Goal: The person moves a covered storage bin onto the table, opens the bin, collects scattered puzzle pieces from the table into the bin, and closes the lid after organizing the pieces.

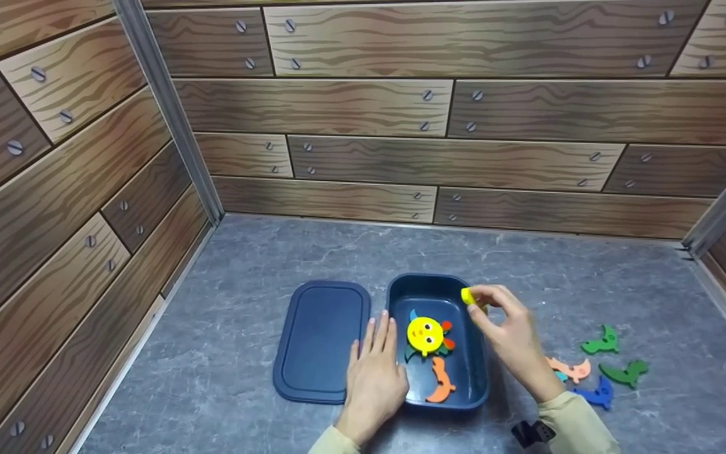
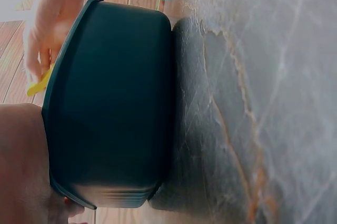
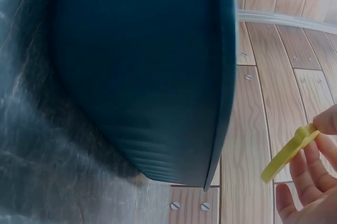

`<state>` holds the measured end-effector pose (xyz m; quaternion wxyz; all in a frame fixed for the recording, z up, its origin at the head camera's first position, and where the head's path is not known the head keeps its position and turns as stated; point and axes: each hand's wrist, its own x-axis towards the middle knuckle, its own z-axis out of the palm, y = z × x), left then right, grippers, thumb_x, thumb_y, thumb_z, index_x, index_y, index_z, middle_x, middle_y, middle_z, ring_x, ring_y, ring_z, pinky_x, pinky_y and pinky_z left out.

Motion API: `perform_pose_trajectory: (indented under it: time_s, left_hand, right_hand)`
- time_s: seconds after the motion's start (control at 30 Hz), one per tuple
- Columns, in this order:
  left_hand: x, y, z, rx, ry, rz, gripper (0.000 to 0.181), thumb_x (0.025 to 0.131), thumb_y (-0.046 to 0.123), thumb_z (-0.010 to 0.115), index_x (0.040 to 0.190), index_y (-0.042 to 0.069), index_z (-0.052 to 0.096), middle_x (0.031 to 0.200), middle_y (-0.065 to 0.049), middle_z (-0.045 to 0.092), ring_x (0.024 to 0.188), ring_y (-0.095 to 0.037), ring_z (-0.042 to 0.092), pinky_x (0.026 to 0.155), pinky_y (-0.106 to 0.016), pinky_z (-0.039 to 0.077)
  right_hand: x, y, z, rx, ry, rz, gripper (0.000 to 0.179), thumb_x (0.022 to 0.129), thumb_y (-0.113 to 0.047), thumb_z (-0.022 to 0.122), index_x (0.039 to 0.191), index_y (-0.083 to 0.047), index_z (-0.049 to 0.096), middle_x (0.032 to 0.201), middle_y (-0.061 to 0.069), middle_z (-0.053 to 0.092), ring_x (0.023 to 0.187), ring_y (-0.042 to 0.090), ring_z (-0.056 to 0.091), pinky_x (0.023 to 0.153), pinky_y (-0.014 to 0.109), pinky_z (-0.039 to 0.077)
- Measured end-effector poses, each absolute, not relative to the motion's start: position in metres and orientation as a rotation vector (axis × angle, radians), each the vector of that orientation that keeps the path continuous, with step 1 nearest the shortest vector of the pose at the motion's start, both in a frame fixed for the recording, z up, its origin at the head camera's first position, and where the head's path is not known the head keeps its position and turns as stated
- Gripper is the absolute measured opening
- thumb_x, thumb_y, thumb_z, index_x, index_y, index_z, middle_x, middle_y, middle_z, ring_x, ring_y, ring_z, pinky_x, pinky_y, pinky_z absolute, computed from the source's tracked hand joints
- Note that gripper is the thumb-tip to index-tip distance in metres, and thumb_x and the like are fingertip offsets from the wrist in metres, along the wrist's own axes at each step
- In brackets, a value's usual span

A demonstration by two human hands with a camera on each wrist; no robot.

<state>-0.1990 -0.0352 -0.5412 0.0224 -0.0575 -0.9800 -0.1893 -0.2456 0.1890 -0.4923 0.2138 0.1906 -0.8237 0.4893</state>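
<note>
My right hand (image 1: 511,331) pinches a small yellow curved piece (image 3: 287,155) between thumb and fingers, over the right rim of a dark blue box (image 1: 473,378). In the head view, my left hand (image 1: 375,381) lies with straight fingers along the box's left rim. Inside the box sits a round yellow smiling-face piece (image 1: 425,334), with red, blue and green parts showing around its edge. Nearer the front of the box floor lies an orange curved piece (image 1: 440,381). The left wrist view shows mostly the box's outer wall (image 2: 110,97).
A dark blue lid (image 1: 322,340) lies flat left of the box, partly behind my left hand. Right of my right forearm are loose curved pieces: green (image 1: 602,342), dark green (image 1: 629,373), blue (image 1: 597,394) and peach (image 1: 572,369). Wood-patterned walls (image 1: 363,161) enclose the grey tabletop.
</note>
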Motion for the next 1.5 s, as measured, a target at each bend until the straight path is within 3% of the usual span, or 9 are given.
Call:
perform_pose_trajectory:
  time_s: [0.27,0.5,0.8,1.5]
  left_hand:
    - [-0.199,-0.035,-0.542,-0.177,-3.036,-0.583,0.070,0.093,0.023,0.055,0.157,0.013,0.028,0.164,0.003,0.014,0.149,-0.020,0.012,0.115,-0.055,0.021]
    - [-0.198,-0.035,-0.543,-0.190,-3.012,-0.602,0.068,0.093,0.019,0.054,0.156,0.012,0.029,0.164,0.001,0.015,0.149,-0.020,0.013,0.114,-0.055,0.022]
    - [-0.197,-0.036,-0.543,-0.196,-3.008,-0.583,0.068,0.092,0.020,0.055,0.156,0.012,0.031,0.164,0.001,0.016,0.149,-0.021,0.015,0.114,-0.056,0.023]
    - [-0.197,-0.036,-0.542,-0.200,-3.011,-0.572,0.068,0.094,0.023,0.054,0.157,0.014,0.028,0.164,0.002,0.014,0.149,-0.021,0.013,0.114,-0.055,0.022]
  right_hand:
    - [-0.248,0.181,-0.494,0.607,-2.412,1.198,0.025,0.092,-0.008,0.068,0.115,-0.017,0.067,0.106,-0.011,0.058,0.087,0.009,0.053,0.070,0.032,0.048]
    - [-0.253,0.174,-0.492,0.696,-2.440,1.048,0.025,0.089,-0.004,0.070,0.111,-0.015,0.068,0.103,-0.009,0.060,0.089,0.009,0.054,0.080,0.037,0.039]
    - [-0.258,0.166,-0.497,0.791,-2.417,0.934,0.024,0.087,-0.003,0.071,0.109,-0.013,0.070,0.102,-0.006,0.062,0.089,0.011,0.054,0.075,0.035,0.038]
    - [-0.263,0.161,-0.501,0.866,-2.416,0.763,0.027,0.083,-0.004,0.075,0.108,-0.015,0.073,0.100,-0.007,0.063,0.088,0.012,0.054,0.077,0.035,0.039]
